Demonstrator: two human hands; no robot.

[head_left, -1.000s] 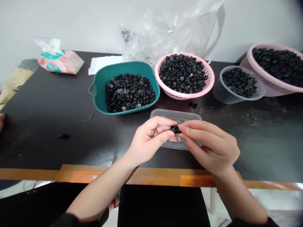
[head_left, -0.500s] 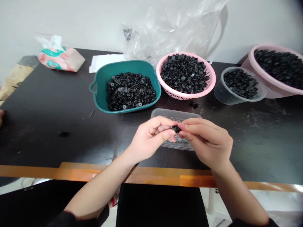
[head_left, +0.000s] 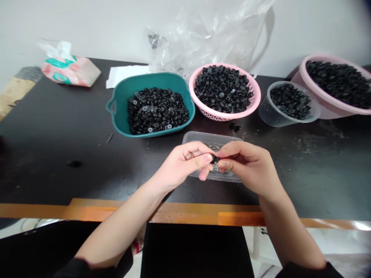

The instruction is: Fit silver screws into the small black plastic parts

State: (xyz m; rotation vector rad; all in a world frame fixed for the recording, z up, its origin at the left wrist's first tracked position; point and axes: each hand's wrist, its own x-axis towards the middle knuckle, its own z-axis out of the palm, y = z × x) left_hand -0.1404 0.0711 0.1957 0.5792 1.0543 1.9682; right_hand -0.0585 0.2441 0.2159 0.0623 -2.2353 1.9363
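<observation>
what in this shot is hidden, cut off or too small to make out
Head view, small black part: mostly covered by the left hand and right hand.
Head view, clear tray: partly behind both hands.
Head view, far-right pink basket: cut off by the right edge.
Head view, dark object at left: too blurred to identify.

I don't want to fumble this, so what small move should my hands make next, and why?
Perhaps steady the small black part with your left hand and press gently with your right hand, since both hands hold it above the clear tub.
</observation>
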